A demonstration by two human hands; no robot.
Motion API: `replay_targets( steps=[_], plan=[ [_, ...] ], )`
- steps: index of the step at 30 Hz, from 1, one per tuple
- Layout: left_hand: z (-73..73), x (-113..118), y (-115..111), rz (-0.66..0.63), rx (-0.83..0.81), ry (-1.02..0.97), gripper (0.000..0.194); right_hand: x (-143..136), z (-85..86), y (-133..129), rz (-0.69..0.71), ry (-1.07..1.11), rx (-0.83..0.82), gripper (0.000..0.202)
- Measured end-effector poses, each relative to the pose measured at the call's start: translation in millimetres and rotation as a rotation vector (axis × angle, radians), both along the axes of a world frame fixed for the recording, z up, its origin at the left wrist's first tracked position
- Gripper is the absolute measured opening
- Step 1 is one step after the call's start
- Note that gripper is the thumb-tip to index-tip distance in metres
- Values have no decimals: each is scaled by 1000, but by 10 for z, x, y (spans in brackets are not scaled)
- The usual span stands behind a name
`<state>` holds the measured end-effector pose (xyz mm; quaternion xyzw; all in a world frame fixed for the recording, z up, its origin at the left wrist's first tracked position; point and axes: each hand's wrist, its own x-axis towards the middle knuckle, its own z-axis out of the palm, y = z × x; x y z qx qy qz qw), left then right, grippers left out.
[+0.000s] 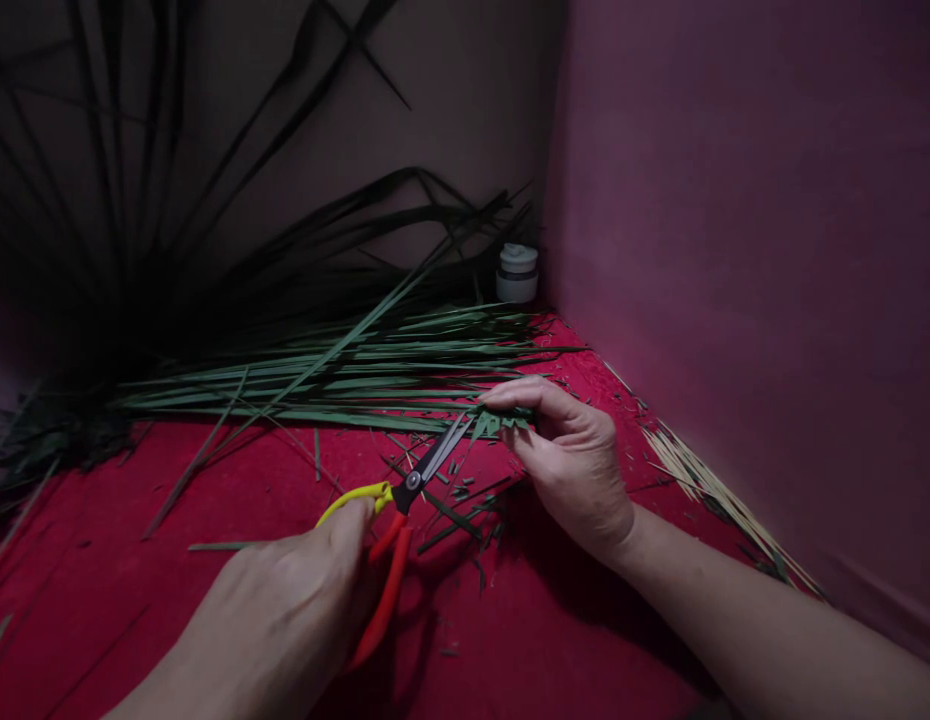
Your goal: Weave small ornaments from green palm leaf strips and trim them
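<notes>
My left hand [292, 600] is wrapped round the handles of a pair of scissors [414, 482], one handle yellow and the other red. The narrow blades point up and to the right, nearly closed, with their tips beside a small folded piece of green leaf [502, 424]. Thumb and fingers of my right hand [574, 455] pinch that leaf piece from the right, covering part of it. Whether the blades touch the leaf I cannot tell. Just behind both hands lies a spread of long green leaf strips [345, 385].
Small green clippings [465, 500] are scattered over the red cloth [232, 490]. A white lidded container [517, 274] stands at the back by the corner. Pale thin sticks [724, 490] lie along the pink wall [750, 250]. Dark long leaves [157, 150] fan out at the back left.
</notes>
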<state>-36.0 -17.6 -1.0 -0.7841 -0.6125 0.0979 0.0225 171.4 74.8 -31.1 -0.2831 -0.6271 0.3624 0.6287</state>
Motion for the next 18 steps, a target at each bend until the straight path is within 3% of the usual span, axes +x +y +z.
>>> replay_targets(
  steps=[7,13,18],
  plan=[
    [-65,6,-41,20,89,-5,32,-17,4,-9,1,-1,-25,25],
    [41,95,11,117,-172,42,38,-36,-10,-43,33,28,-81,23],
    [101,153,39,150,-233,12,40,-55,-19,-52,71,52,-158,22]
  ],
)
